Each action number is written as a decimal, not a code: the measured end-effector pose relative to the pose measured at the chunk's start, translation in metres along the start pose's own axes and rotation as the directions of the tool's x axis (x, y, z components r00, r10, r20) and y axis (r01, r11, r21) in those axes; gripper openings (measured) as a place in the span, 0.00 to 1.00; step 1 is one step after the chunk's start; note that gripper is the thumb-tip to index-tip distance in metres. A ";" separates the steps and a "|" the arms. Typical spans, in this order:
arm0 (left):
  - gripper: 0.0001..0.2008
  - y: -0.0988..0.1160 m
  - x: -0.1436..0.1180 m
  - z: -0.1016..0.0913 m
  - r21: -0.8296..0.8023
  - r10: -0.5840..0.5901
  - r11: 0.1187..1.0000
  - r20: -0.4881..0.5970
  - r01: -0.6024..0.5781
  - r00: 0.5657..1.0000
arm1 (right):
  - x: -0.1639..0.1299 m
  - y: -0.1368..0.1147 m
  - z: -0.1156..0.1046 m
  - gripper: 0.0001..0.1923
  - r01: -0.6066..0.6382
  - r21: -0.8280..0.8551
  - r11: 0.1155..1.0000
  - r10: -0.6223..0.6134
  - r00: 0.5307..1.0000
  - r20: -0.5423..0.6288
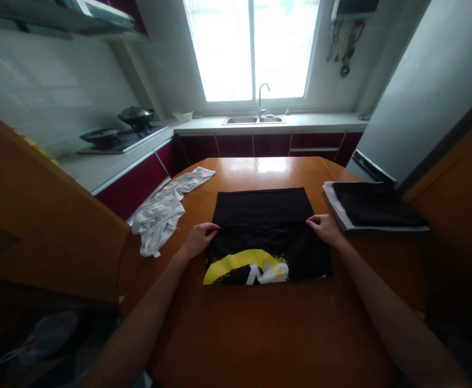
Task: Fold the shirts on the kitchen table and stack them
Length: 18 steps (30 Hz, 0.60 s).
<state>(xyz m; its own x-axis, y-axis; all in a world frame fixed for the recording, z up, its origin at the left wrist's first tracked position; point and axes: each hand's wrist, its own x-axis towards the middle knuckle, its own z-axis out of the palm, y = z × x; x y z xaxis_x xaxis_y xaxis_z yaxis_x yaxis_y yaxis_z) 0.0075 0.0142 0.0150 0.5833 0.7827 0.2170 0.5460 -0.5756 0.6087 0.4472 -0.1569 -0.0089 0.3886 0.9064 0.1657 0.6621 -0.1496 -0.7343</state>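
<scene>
- A black shirt (266,226) with a yellow and white print lies partly folded at the middle of the wooden table (268,334).
- The left hand (198,238) pinches the shirt's left edge at the fold.
- The right hand (325,227) pinches its right edge.
- A crumpled white garment (163,213) lies to the left.
- A folded stack of clothes (371,207) sits to the right.
- A sink (254,119) is far behind, under the window.

Black shirt (266,215) — yellow-white print; white garment (163,213); orange-brown table (268,323).
</scene>
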 end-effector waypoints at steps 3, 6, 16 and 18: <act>0.15 0.001 -0.001 0.001 0.019 0.003 1.000 -0.024 -0.002 1.000 | -0.003 -0.001 0.001 0.11 -0.004 -0.009 1.000 0.003 1.000 -0.021; 0.16 0.001 -0.002 0.005 0.008 0.013 1.000 -0.044 -0.013 0.999 | -0.006 -0.002 0.002 0.10 -0.011 -0.017 1.000 0.010 0.999 -0.051; 0.19 0.014 -0.013 -0.009 0.026 -0.127 0.991 -0.175 0.134 0.976 | -0.015 -0.005 0.000 0.13 -0.029 0.003 1.000 0.029 0.989 -0.147; 0.17 0.023 -0.025 -0.018 0.036 -0.216 0.974 -0.151 0.224 0.965 | -0.019 -0.008 -0.003 0.14 -0.042 -0.025 0.999 0.037 0.983 -0.182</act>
<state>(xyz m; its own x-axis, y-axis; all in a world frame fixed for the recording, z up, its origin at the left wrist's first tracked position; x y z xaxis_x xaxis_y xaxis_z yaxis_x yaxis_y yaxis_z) -0.0051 -0.0146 0.0376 0.3539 0.9152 0.1929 0.6839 -0.3939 0.6141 0.4364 -0.1740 -0.0042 0.5231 0.8131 0.2556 0.6608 -0.1975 -0.7241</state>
